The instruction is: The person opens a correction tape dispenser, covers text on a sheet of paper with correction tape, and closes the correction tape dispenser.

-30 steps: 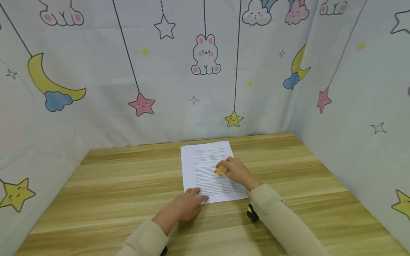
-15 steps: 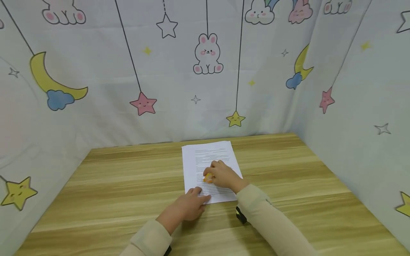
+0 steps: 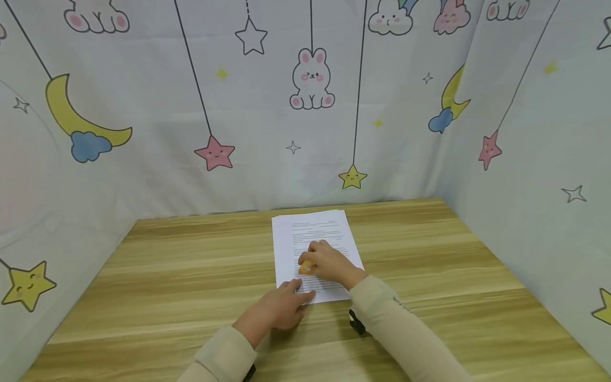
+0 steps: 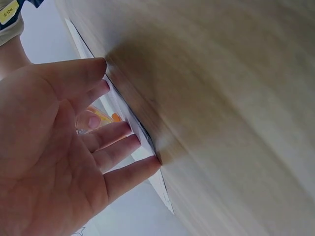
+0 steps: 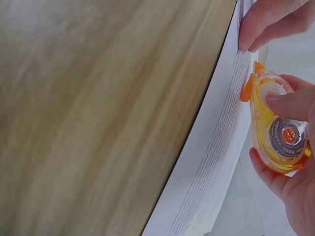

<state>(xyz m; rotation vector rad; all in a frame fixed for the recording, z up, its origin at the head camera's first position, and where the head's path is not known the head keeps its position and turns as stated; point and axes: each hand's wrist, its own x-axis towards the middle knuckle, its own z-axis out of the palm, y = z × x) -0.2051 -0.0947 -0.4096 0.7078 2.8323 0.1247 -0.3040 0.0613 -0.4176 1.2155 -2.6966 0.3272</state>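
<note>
A stack of printed paper sheets (image 3: 282, 239) lies on the table. My right hand (image 3: 331, 263) pinches a correction tape (image 5: 278, 147) between thumb and fingers; it has a clear case with orange and yellow parts inside. In the right wrist view its orange tip sits close over the lines of text. From the head, the correction tape (image 3: 304, 268) shows at the left part of the text, partly covered by my fingers. My left hand (image 3: 282, 307) rests with spread, fairly straight fingers on the lower left corner of the sheets. Its fingertips (image 4: 147, 168) lie along the paper's edge.
The wood-grain table (image 3: 200, 265) extends around the sheets. A white curtain (image 3: 267, 180) printed with stars, moons and rabbits hangs behind the table and along both sides. A black device (image 3: 357, 322) sits under the right cuff.
My right hand has moved the correction tape left and slightly nearer across the page, from right of the text's middle to its left part. My left hand has stayed at the corner.
</note>
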